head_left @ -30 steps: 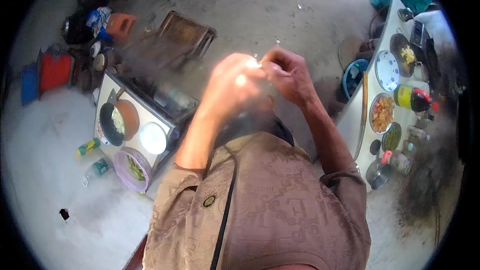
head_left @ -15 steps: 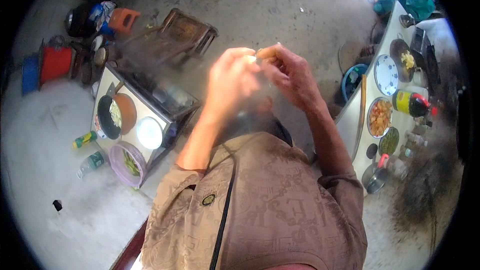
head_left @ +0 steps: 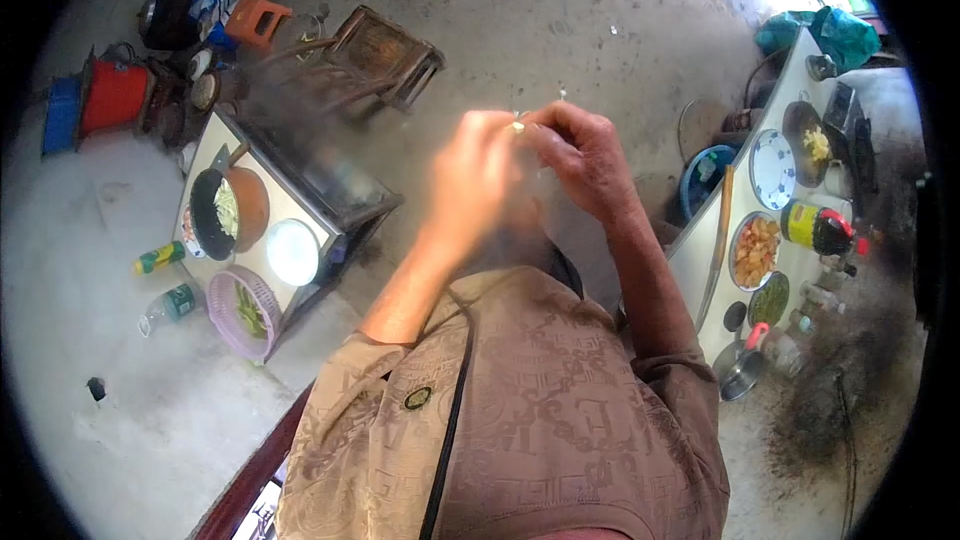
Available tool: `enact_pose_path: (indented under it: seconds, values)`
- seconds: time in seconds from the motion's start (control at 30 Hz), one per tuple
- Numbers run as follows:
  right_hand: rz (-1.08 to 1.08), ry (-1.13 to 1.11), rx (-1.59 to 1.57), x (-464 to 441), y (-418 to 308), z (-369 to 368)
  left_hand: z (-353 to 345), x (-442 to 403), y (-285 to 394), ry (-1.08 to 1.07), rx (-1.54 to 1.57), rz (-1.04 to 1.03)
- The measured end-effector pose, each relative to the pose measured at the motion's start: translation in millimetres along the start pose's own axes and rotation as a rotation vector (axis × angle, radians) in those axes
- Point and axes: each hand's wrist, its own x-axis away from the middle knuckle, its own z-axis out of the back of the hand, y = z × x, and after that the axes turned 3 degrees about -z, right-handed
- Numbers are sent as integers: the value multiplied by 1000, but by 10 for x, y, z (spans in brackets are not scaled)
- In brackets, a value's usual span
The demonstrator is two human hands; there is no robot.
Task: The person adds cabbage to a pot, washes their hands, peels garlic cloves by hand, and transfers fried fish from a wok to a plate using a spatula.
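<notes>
My left hand (head_left: 475, 175) and my right hand (head_left: 585, 155) meet in front of my chest, fingertips almost touching. Between them is a small whitish piece (head_left: 517, 127), possibly a garlic clove, though it is too small to be sure. Both hands are pinched closed around it. Haze or blur softens the left hand, and its far fingers are hidden. Bare concrete floor lies below the hands.
On the left table stand a dark pan (head_left: 211, 215), a brown pot (head_left: 248, 210), a white plate (head_left: 293, 252) and a lilac basket (head_left: 243, 312). The right counter holds a patterned plate (head_left: 773, 170), a dish of orange-brown chunks (head_left: 756, 252) and a dark-sauce bottle (head_left: 815, 227). A wooden chair (head_left: 380, 55) stands ahead.
Both hands stay together at the small whitish piece, with the fingers shifted slightly and the left hand's fingers more gathered. The surroundings have shifted a little with my head.
</notes>
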Motion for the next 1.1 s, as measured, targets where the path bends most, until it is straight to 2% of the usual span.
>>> enact_pose_path:
  seconds: [0.13, 0.23, 0.3, 0.33, 0.4, 0.43, 0.5, 0.6, 0.63, 0.7, 0.73, 0.8, 0.93, 1.03, 1.1]
  values:
    - [-40, 15, -61, -3, 37, -13, -43, 7, -39, 13, 23, -18]
    - [-90, 12, -122, -9, 51, -19, -68, 30, -52, -4, 57, 49]
    - [-110, 15, -174, -8, 61, -15, -88, 20, -82, 11, 252, 103]
    - [-110, 2, -243, -14, 65, -13, -85, 3, -71, 13, 253, 102]
    - [-111, -16, -310, -25, 76, -5, -71, -31, -18, 2, 446, 280]
    - [-130, -22, -331, -41, 84, 5, -63, -46, 0, 8, 448, 278]
    - [-148, -34, -351, -71, 69, 15, -43, -66, 17, -37, 714, 366]
    - [-213, -65, -468, -108, 38, 26, -23, -92, -15, -74, 826, 420]
    - [-200, -77, -483, -124, 66, 28, -24, -96, -64, -65, 826, 418]
    - [-186, -96, -497, -149, 64, 14, -15, -105, -121, -96, 532, 244]
    - [-164, -67, -382, -147, 38, -1, -1, -117, -97, -100, 433, 187]
    - [-139, -45, -266, -166, 32, -16, 48, -110, -18, -74, 801, 436]
    - [-153, -100, -236, -177, 35, -52, 109, -147, -135, -97, 780, 451]
    - [-178, -113, -324, -188, 86, -84, 136, -158, -301, -100, 511, 300]
    - [-198, -115, -377, -198, 100, -91, 149, -156, -339, -58, 659, 424]
